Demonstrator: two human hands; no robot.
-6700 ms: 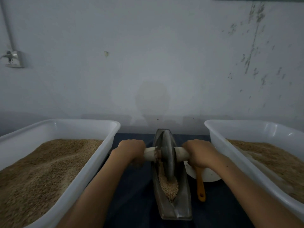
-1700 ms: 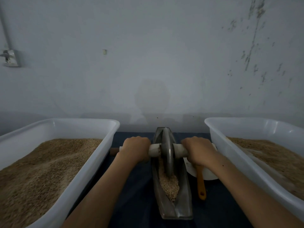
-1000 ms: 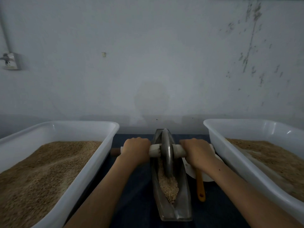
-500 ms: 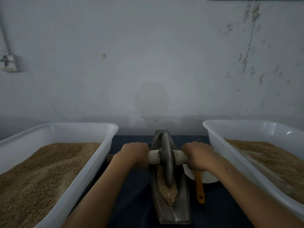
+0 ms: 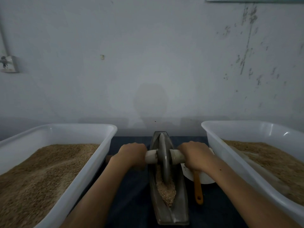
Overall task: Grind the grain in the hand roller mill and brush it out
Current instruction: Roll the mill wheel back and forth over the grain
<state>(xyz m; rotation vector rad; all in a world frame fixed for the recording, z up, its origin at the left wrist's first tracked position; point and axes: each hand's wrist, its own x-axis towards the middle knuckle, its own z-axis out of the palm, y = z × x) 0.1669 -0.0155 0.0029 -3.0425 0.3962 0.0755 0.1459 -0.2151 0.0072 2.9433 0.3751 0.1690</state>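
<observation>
Scuffed grey wall (image 5: 148, 55) behind, dark blue cloth (image 5: 134, 195) on top, white tubs (image 5: 65, 129) of grain either side. Trough (image 5: 179, 209) runs straight away from the person, wheel (image 5: 163, 158) across it, pile of grain (image 5: 166, 191) at the near end. Left hand (image 5: 131, 153) and right hand (image 5: 195, 155) are each wrapped around the axle (image 5: 151, 157), equally close.

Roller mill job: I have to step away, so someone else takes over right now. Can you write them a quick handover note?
Left hand and right hand each grip one end of the pale axle handle, with the metal wheel standing in the trough.
Coarse grain lies in the trough on the near side of the wheel.
An orange-handled tool lies in the white bowl right of the trough; its head is hidden.
Done: grain loaded, rolling under way.
Left: finish grinding, then brush the trough out.
</observation>
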